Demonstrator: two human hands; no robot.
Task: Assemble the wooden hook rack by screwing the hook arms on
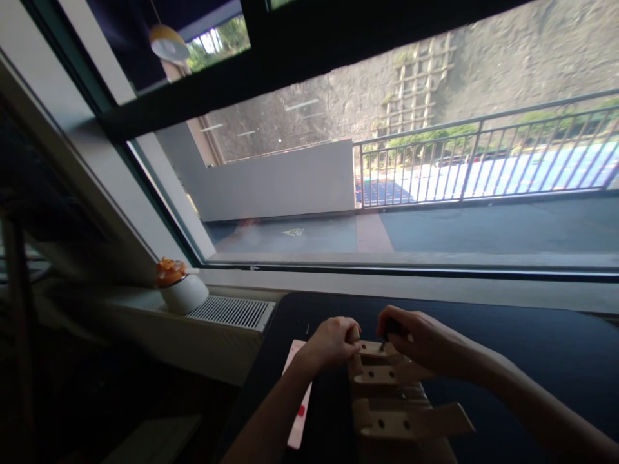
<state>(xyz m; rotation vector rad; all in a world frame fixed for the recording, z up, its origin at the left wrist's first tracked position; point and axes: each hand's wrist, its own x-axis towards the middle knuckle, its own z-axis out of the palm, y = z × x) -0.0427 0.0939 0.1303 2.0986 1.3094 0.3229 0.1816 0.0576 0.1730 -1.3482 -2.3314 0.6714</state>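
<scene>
On the dark table lies a wooden piece with several short cross slats, each with dark round holes. My left hand is closed around the far left end of it. Above the farthest slat, my right hand grips a small dark-handled tool that looks like a screwdriver. Its thin tip points down at a hole in that slat. Most of the handle is hidden by my fingers. A nearer slat sticks out to the right.
A pale pink strip with a red mark lies left of the wood, partly under my left forearm. The dark table meets a window sill. A white pot with an orange top stands on a vented ledge at left.
</scene>
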